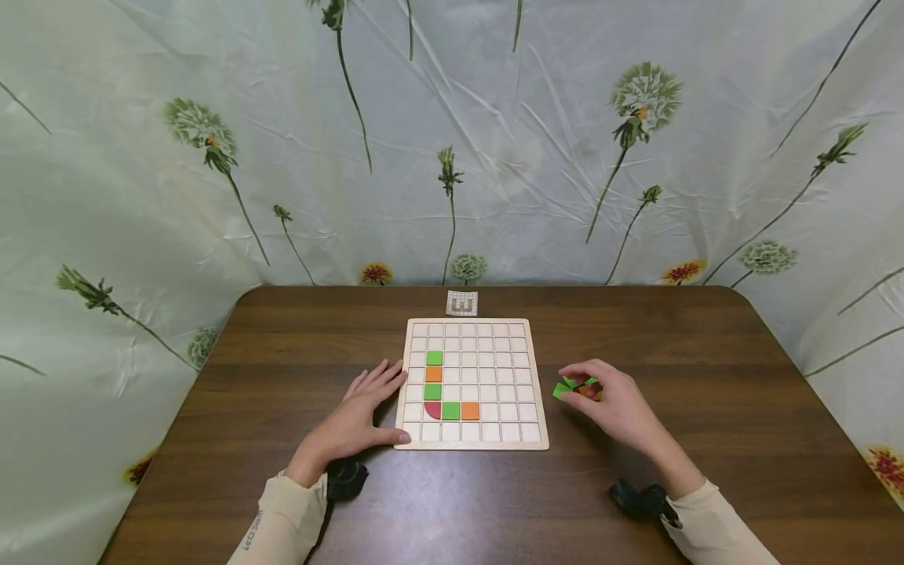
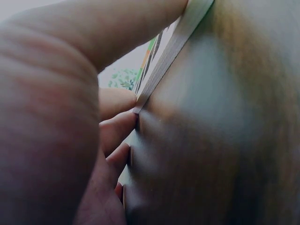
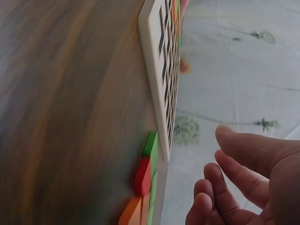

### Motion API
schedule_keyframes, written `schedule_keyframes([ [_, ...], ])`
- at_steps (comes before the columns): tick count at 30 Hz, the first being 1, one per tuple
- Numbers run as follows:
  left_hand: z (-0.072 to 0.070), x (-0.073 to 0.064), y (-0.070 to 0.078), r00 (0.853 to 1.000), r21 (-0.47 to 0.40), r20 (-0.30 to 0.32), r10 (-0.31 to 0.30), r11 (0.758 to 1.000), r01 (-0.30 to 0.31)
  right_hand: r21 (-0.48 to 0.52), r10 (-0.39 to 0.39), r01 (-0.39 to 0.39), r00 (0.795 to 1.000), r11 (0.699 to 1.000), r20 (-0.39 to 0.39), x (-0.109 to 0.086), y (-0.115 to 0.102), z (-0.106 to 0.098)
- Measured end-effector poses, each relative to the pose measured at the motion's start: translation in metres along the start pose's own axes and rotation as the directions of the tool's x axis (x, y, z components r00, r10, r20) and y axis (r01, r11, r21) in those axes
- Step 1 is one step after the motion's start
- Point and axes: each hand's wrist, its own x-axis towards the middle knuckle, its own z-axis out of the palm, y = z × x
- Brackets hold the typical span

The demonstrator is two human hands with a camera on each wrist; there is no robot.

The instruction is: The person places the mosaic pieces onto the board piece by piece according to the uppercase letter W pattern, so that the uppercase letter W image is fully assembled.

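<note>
A wooden grid board lies on the table. Along its left side my left hand rests with fingers extended, thumb on the near left corner. On the grid, green and orange squares run down one column to a red quarter-round piece; a green square and an orange square continue rightward. Right of the board, my right hand hovers over loose pieces, partly hiding them. The right wrist view shows its thumb and fingers apart with nothing between, beside green, red and orange pieces.
Behind the board lies a small card printed with a coloured grid pattern. The dark wooden table ends at a flower-printed curtain. Black straps with cameras sit on both wrists.
</note>
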Motion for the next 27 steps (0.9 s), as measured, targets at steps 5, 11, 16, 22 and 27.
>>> schedule_keyframes([
  [5, 0.0, 0.0, 0.001, 1.0, -0.001, 0.008, -0.005, 1.0, 0.005, -0.02, 0.022, -0.023, 1.0, 1.0, -0.014, -0.006, 0.014, -0.011],
  [11, 0.0, 0.0, 0.001, 1.0, -0.003, 0.004, 0.001, 1.0, -0.001, -0.061, 0.03, -0.031, 0.999, 0.998, -0.023, -0.013, 0.029, -0.023],
  [16, 0.0, 0.0, 0.0, 1.0, -0.005, -0.003, 0.005, 1.0, -0.005, -0.062, 0.049, -0.049, 0.999, 0.997, -0.006, -0.016, 0.039, -0.031],
  [22, 0.0, 0.0, 0.001, 1.0, -0.003, -0.001, 0.0, 1.0, 0.0, -0.063, 0.095, -0.093, 0.995, 0.994, 0.032, -0.016, 0.048, -0.038],
  [27, 0.0, 0.0, 0.0, 1.0, -0.001, -0.003, 0.004, 1.0, -0.004, -0.07, 0.126, -0.121, 0.99, 0.99, 0.067, -0.016, 0.053, -0.04],
])
